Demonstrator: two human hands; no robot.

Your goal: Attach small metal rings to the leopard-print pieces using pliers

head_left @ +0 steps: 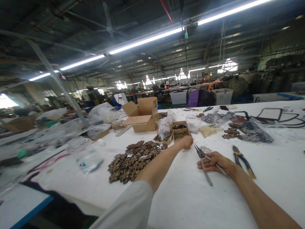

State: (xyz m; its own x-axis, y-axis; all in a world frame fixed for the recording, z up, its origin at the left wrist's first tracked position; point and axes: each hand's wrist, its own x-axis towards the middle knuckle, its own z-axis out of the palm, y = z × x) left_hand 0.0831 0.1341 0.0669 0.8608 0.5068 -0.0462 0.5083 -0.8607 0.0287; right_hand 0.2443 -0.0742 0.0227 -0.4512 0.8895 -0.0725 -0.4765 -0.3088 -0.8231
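Observation:
My left hand (186, 142) is stretched far forward to a small open cardboard tray of dark little parts (181, 135), its fingers curled at the tray's front edge; what they hold is hidden. My right hand (215, 161) rests on the white table (190, 197) and grips thin metal pliers (202, 157) by the handles, the pointed jaws aimed toward the left hand. A heap of dark brown flower-shaped pieces (132, 160) lies left of my left forearm.
Yellow-and-black handled pliers (243, 160) lie right of my right hand. Behind stand open cardboard boxes (143, 117), plastic bags of parts (164, 127), a clear water bottle on its side (85, 156) and black frames (281, 116). Other workers sit far back.

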